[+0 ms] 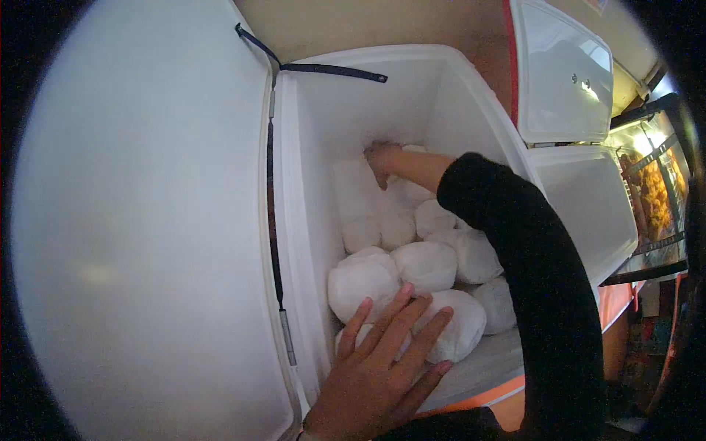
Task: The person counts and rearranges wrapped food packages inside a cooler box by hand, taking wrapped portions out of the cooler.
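A deep white cooler box (312,184) stands open, with several rounded white bundles (425,266) in it; they look wrapped in thin plastic or cloth, and their contents do not show. My left hand (382,360) lies palm down over the nearest bundles, fingers spread, its fingertips touching or just above a large bundle (454,327). Deep at the far end, my right hand (382,163) reaches in with fingers pointing down and apart. Nothing shows in it, though part of the hand is hidden. A bundle (413,191) lies beside it.
The cooler's large white lid (147,220) is swung open to the left on hinges, with a black strap (334,70) at the top. On the right stand another open white container (588,195) and a lit display case (654,191) with golden-brown food.
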Tool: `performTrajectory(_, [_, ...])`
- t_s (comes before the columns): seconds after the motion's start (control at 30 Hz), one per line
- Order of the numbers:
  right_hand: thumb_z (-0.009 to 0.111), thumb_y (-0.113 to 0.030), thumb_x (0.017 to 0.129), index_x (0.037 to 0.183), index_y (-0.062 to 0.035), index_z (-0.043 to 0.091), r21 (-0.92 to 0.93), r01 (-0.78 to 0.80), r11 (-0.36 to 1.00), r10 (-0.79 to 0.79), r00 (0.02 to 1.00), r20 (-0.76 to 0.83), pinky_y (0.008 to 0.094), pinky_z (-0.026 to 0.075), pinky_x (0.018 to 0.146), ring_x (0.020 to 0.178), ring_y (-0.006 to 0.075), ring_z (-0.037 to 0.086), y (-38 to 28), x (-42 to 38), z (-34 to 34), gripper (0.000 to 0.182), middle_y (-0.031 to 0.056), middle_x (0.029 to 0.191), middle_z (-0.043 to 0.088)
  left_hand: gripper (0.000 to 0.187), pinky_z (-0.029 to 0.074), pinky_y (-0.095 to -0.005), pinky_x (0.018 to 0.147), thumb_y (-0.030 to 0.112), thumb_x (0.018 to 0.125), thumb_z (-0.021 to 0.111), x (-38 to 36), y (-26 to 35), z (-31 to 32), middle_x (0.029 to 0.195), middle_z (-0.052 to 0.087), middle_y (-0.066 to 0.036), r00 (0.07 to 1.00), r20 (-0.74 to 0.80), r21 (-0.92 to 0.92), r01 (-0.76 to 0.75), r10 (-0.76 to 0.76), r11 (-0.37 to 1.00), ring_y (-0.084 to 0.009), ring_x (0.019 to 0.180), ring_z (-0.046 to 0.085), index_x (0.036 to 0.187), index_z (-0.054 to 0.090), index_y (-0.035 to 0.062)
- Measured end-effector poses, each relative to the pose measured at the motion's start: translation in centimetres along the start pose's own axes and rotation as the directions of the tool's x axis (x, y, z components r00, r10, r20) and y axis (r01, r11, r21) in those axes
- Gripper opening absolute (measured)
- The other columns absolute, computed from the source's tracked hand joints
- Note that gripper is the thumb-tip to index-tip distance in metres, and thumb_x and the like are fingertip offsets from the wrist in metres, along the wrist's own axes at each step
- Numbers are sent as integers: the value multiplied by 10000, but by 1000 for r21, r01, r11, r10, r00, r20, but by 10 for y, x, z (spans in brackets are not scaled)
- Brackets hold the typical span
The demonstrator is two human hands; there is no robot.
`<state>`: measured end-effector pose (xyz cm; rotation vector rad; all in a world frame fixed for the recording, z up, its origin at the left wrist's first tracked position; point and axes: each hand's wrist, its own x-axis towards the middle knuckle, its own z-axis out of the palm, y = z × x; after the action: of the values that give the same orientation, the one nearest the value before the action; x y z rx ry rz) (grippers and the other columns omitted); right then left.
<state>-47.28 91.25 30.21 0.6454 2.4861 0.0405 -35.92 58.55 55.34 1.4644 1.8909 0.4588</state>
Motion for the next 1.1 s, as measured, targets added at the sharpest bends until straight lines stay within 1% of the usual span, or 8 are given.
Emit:
performTrajectory(0.13, [938, -275, 482, 1393, -4, 425, -170, 10, 985, -38, 987, -159, 520, 418, 1016, 1333, 423, 392, -3, 4, 29, 1080, 201, 1413, 438, 530, 210, -546, 1166, 363, 926, 622, -5, -22, 24, 1458, 467, -88, 983, -108, 87, -141, 150, 986, -293, 1424, 357, 1415, 491, 205])
performTrajectory(0.27, [937, -278, 469, 1392, 14, 416, -40, -48, 998, 32, 942, -335, 498, 396, 1039, 1378, 412, 322, 1, -17, 23, 1100, 199, 1420, 434, 504, 232, -533, 1162, 321, 927, 625, -4, -28, 29, 1439, 481, -105, 963, -184, 123, -178, 199, 976, -304, 1402, 382, 1395, 503, 178])
performTrajectory(0.47, [898, -351, 477, 1305, -15, 510, 164, 177, 970, -153, 977, -147, 415, 491, 939, 1185, 372, 553, 14, -70, -70, 974, 219, 1283, 567, 426, 268, -529, 1144, 252, 948, 592, -5, -30, 32, 1351, 521, -135, 942, -266, 109, -182, 205, 977, -346, 1347, 432, 1350, 522, 129])
performTrajectory(0.57, [877, -365, 490, 1224, -8, 528, 310, 267, 913, -207, 955, -213, 407, 518, 879, 1023, 368, 638, 25, -143, -115, 887, 226, 1096, 654, 390, 284, -540, 1127, 243, 968, 562, -6, -29, 32, 1296, 527, -157, 928, -308, 125, -181, 212, 976, -365, 1328, 442, 1328, 520, 97])
performTrajectory(0.63, [868, -336, 508, 1152, -8, 537, 375, 522, 766, -407, 846, -345, 418, 517, 866, 977, 379, 648, 40, -188, -118, 796, 228, 1010, 673, 378, 291, -543, 1123, 235, 963, 569, -5, -31, 32, 1269, 537, -156, 919, -329, 132, -183, 217, 974, -368, 1321, 447, 1310, 532, 91])
performTrajectory(0.8, [869, -302, 511, 1132, 3, 524, 282, 474, 834, -364, 858, -363, 451, 499, 883, 1011, 405, 629, 65, -319, -100, 773, 229, 1026, 658, 361, 293, -548, 1124, 236, 948, 589, -4, -31, 35, 1275, 542, -152, 905, -362, 119, -194, 225, 974, -367, 1310, 456, 1271, 557, 77])
performTrajectory(0.97, [871, -337, 537, 1238, 18, 420, 315, 380, 870, -386, 921, -44, 458, 489, 911, 1041, 444, 605, 54, -391, -66, 906, 276, 1124, 609, 374, 295, -536, 1124, 227, 934, 603, -3, -29, 38, 1296, 545, -144, 884, -382, 207, -201, 268, 958, -374, 1300, 462, 1273, 556, 75])
performTrajectory(1.1, [869, -348, 567, 1280, 22, 387, 398, 416, 818, -364, 909, -203, 444, 478, 938, 1058, 447, 595, 46, -410, -48, 937, 278, 1132, 590, 354, 366, -443, 1092, 196, 940, 601, -4, -8, 41, 1294, 571, -132, 806, -491, 219, -253, 330, 942, -311, 1265, 512, 1269, 572, 68])
